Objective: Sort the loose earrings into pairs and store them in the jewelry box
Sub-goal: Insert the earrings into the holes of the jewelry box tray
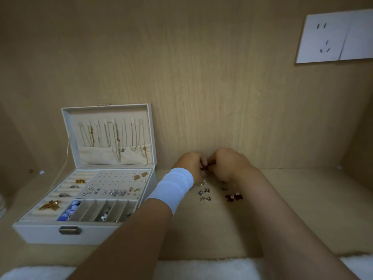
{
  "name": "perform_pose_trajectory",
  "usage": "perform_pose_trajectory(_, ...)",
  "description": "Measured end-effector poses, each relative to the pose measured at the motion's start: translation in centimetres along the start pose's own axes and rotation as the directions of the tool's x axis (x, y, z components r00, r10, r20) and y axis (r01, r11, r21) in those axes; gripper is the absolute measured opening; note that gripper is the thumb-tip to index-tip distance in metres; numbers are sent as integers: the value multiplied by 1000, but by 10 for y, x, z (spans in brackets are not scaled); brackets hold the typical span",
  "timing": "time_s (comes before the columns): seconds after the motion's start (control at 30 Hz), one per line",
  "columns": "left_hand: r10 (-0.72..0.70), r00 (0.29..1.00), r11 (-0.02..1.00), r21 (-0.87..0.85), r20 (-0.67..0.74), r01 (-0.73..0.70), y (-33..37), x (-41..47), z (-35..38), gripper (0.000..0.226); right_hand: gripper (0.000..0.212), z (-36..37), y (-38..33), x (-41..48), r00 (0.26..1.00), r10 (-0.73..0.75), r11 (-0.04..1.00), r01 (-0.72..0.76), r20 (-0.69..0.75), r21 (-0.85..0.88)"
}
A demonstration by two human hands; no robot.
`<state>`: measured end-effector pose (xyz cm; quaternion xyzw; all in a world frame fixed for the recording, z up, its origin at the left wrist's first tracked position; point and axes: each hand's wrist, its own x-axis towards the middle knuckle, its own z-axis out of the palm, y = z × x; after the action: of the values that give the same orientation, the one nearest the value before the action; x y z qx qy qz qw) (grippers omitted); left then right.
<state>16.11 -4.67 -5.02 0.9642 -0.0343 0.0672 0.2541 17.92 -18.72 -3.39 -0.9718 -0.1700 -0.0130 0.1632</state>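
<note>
Jewelry box (50, 233): white, at the left of the wooden shelf (292, 209), lid upright.
- Lid: necklaces (117, 138) hanging in a row.
- Tray: gold leaf brooch (49, 205) in the left rolls, blue beads (69, 211) in a front slot, stored earrings (113, 192) on the hole panel.

Left hand (190, 163): white wristband (173, 188) on the forearm, fingers curled, pinching a small dark red earring (203, 169) above the shelf, right of the box.

Right hand (228, 163): fingers curled, fingertips meeting the left hand's at the same earring.

Silver earrings (204, 194): loose on the shelf, below the hands.

Dark red pair (234, 197): side by side, just right of the silver ones.

Wall socket (331, 37): white, upper right.
</note>
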Motion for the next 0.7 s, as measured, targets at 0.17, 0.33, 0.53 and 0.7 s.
perform_pose_trajectory(0.17, -12, 986, 975, -219, -164, -24, -6, -17, -30, 32, 15, -15, -11, -1, 998, -25, 947, 41, -54, 318)
perform_pose_trajectory(0.33, 2, 963, 955, -287, -271, -83, -18, -55, -84, 30, 13, -34, -54, -20, 993, -106, 768, 112, -48, 631)
perform_pose_trajectory(0.53, -25, 963, 913, -398, -268, -87, -59, -124, -143, 27, 14, -42, -115, -55, 980, -199, 648, 150, -24, 746)
perform_pose_trajectory(0.7, -80, 956, 882, -468, -282, -64, -101, -170, -165, 27, 15, -21, -154, -74, 956, -290, 626, 152, 47, 765)
